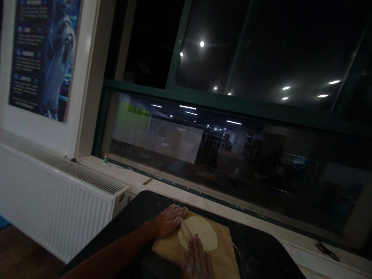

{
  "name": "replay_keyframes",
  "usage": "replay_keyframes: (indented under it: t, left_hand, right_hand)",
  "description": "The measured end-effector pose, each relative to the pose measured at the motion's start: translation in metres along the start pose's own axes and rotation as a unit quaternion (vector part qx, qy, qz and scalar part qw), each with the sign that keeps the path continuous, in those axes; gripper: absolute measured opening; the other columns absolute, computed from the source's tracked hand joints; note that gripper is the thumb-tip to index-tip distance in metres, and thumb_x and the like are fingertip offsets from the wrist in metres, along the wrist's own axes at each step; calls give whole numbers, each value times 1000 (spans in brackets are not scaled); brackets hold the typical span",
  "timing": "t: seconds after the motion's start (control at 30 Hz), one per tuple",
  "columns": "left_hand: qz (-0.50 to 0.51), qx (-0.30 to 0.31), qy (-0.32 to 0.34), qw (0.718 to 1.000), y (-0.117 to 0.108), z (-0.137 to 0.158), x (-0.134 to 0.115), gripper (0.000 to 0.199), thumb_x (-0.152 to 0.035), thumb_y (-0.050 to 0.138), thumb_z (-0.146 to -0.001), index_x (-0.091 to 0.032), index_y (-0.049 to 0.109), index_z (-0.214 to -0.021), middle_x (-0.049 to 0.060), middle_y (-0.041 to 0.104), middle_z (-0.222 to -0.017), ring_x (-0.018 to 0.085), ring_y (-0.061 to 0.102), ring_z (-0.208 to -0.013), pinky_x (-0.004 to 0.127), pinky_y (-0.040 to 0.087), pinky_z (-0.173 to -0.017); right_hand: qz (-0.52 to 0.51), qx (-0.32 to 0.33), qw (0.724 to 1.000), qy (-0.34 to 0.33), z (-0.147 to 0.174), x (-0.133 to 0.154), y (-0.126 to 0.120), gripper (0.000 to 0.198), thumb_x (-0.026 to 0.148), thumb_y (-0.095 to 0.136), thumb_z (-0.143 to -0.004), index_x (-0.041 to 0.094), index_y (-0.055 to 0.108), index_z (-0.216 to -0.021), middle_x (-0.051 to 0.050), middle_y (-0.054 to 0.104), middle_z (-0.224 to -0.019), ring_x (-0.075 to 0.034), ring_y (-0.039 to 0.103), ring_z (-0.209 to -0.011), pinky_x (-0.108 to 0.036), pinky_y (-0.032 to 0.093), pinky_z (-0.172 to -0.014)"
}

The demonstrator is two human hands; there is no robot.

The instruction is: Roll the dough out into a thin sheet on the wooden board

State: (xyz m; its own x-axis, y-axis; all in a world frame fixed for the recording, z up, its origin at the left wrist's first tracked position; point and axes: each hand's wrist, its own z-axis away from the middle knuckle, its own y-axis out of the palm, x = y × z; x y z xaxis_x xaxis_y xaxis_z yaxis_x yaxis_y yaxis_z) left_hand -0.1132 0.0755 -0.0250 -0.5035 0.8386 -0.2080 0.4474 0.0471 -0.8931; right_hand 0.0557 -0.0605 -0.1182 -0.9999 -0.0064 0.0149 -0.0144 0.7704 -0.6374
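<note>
A round, pale sheet of dough [205,231] lies on a wooden board [226,248]. A thin rolling pin [186,229] slants across the left part of the dough. My left hand [171,220] rests over the pin's far end, its fingers stretched out past it toward the upper right. Nearer to me, my right hand [197,260] lies flat over the other end, fingers extended and touching the dough's lower edge. The palms hide both ends of the pin. Flour whitens both hands.
The board lies on a black table [255,248] dusted with flour, against a windowsill [232,217]. A white radiator [58,193] stands at left. On the sill are a small red-and-green container [105,158] and a dark looped object [328,251].
</note>
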Motion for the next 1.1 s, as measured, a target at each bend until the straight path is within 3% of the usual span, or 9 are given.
replay_keyframes:
  t: [0.2,0.53,0.63,0.77,0.9,1.0,1.1]
  left_hand:
    - [-66,-10,-4,998,15,-17,-3,50,-30,24,-105,-21,49,-148,8,54,-150,28,44,-143,52,34,-119]
    - [-79,59,-34,995,49,-90,2,46,-28,41,-100,-28,52,-145,5,53,-151,34,36,-146,59,30,-118]
    - [-68,88,-10,994,63,-114,7,46,-31,42,-100,-31,52,-144,4,53,-151,34,38,-145,61,29,-117]
    - [-60,99,10,993,76,-138,8,45,-34,41,-100,-32,55,-142,5,58,-146,36,45,-140,64,28,-115]
    - [-52,93,32,994,78,-141,7,43,-28,47,-97,-35,58,-138,2,56,-147,34,40,-144,64,22,-118]
    - [-45,83,23,995,68,-126,9,46,-25,40,-100,-33,52,-144,2,55,-149,32,37,-146,63,24,-118]
    - [-43,75,10,996,50,-103,12,46,-26,34,-102,-30,52,-144,3,55,-149,30,33,-148,60,25,-119]
  right_hand:
    - [-17,-1,996,86,-4,-6,18,43,26,40,-95,21,71,-124,-14,60,-139,-31,61,-125,-49,50,-102]
    - [13,43,991,129,-19,-36,6,46,26,34,-97,20,68,-127,-12,60,-139,-28,56,-131,-50,42,-110]
    - [14,47,992,119,-15,-46,10,42,31,39,-97,24,70,-125,-11,64,-134,-27,60,-126,-47,47,-106]
    - [3,73,995,73,-8,-54,11,46,38,40,-99,22,61,-137,-10,57,-142,-26,57,-130,-43,49,-105]
    - [7,46,996,75,-5,-49,20,46,39,40,-98,25,63,-134,-9,58,-141,-27,56,-131,-46,51,-103]
    - [15,2,995,98,-5,-43,29,46,35,36,-97,25,68,-128,-9,61,-139,-30,57,-130,-53,49,-105]
    - [-4,28,997,70,-4,-44,29,46,30,37,-96,24,65,-132,-8,60,-140,-28,58,-128,-48,51,-105]
